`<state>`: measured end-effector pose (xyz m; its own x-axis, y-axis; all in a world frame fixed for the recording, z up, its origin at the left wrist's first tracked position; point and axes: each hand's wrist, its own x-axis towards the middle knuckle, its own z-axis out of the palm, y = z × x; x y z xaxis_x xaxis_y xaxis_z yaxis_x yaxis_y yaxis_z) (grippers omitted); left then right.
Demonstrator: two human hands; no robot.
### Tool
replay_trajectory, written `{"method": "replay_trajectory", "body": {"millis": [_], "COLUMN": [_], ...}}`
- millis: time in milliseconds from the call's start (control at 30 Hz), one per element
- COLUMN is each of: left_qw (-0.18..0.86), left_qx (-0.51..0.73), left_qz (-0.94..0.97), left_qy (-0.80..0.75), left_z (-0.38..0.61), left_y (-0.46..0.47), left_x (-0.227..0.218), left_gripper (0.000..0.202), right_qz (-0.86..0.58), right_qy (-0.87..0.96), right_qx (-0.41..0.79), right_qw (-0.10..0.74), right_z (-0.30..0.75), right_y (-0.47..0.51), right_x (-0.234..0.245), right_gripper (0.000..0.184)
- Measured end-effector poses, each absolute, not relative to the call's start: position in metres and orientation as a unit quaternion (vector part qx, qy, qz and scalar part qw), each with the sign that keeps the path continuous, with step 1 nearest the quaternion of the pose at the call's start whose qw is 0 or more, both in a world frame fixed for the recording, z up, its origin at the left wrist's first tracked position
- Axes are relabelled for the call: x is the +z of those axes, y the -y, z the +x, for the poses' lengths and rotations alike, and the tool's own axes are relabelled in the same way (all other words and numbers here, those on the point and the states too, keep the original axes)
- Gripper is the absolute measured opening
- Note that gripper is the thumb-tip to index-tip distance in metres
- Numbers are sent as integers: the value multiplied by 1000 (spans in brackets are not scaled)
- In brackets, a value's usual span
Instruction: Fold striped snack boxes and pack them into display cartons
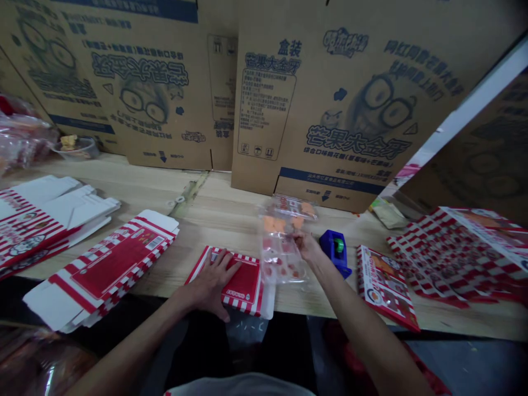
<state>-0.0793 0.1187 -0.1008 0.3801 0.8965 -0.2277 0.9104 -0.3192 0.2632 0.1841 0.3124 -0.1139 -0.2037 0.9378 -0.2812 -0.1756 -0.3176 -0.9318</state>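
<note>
My left hand (213, 279) lies with fingers spread on a flattened red-and-white striped carton (244, 279) at the table's front edge. The carton's white end flap points right. My right hand (306, 245) is closed on the edge of a clear plastic candy pack (280, 254), which holds orange and red pieces in compartments. The pack lies just to the right of the carton and partly touches or overlaps its flap. Behind it sits another clear candy pack (295, 206). A blue tape dispenser (333, 250) with green tape stands beside my right wrist.
Folded striped cartons (111, 264) and more white-flapped cartons (45, 220) lie on the left. A filled box (385, 283) and stacked striped boxes (457, 258) are on the right. Large cardboard boxes (264, 137) wall the back. A plastic tub (78, 148) stands at the far left.
</note>
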Motion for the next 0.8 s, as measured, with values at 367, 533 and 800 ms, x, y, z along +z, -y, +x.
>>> {"method": "replay_trajectory", "body": {"millis": [367,533,800], "left_qw": [56,15,78], "left_qx": [49,79,47], "left_qz": [758,754,768], "left_qy": [-648,-652,-634], "left_z": [-89,-76,-74], "left_y": [-89,-83,-85], "left_x": [-116,-114,-120], "left_gripper": [121,121,124], "right_qz": [-421,-343,-380], "right_qy": [682,823,835], "right_qx": [555,442,374], "right_qw": [224,102,134], "right_z": [229,196,164], "right_y": [-296,-273,-234], "right_x": [-93,-98,-108], "right_gripper": [41,38,27]}}
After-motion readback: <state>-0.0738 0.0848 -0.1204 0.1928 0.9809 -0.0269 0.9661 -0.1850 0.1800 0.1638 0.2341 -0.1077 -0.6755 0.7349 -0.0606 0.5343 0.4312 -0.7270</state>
